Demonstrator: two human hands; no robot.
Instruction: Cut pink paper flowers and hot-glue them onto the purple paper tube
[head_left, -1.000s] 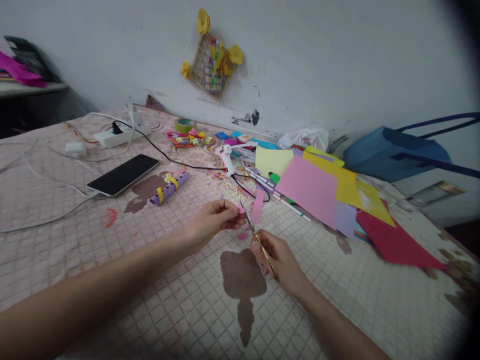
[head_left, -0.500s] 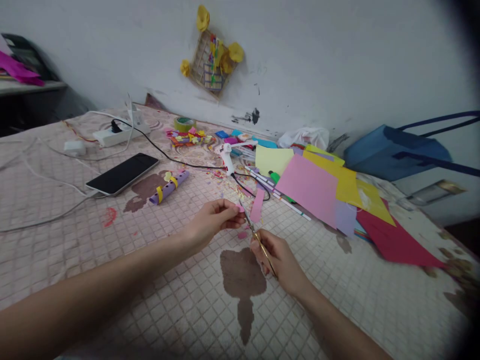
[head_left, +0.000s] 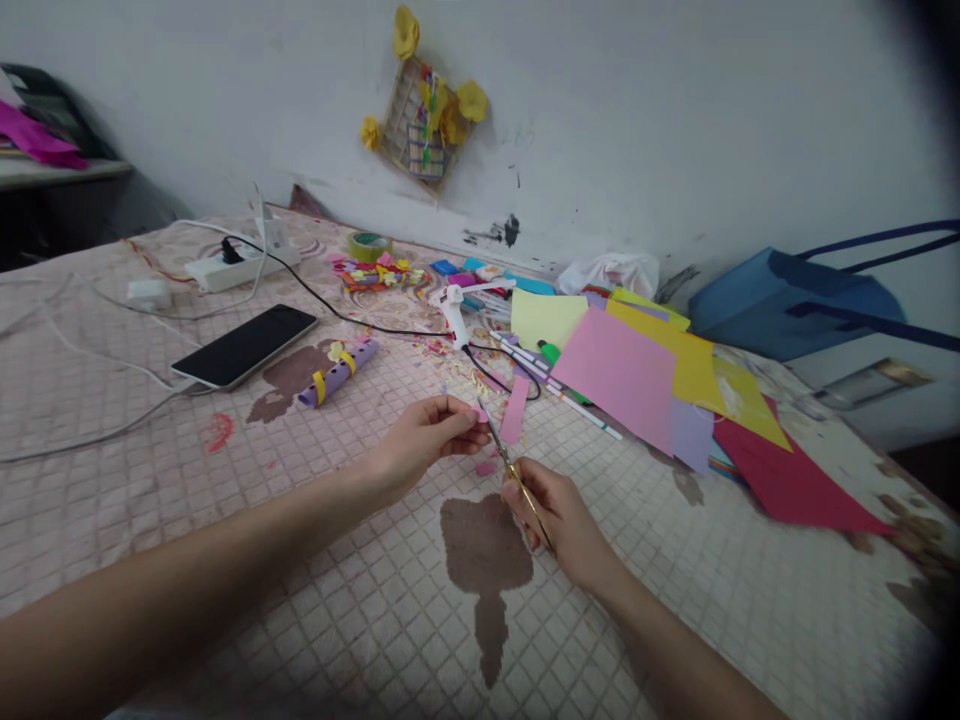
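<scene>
Between the thumb and fingers of my left hand (head_left: 439,432) is a small piece of pink paper (head_left: 480,412), mostly covered by the fingertips. My right hand (head_left: 553,512) is closed around gold-handled scissors (head_left: 513,470), whose blades point up and away, right beside the pink piece. Whether the blades touch the paper I cannot tell. A pink paper strip (head_left: 514,410) lies on the table just beyond the blades. Under my left fingertips rests a small pink scrap (head_left: 486,467).
A white glue gun (head_left: 454,318) with a black cord stands amid paper scraps. Coloured paper sheets (head_left: 619,375) spread to the right, near a blue bag (head_left: 787,305). On the left are a phone (head_left: 247,345), a purple paper roll (head_left: 341,373) and a power strip (head_left: 240,268).
Hardly anything differs. Both hands, the scissors and the pink piece keep nearly the same position.
</scene>
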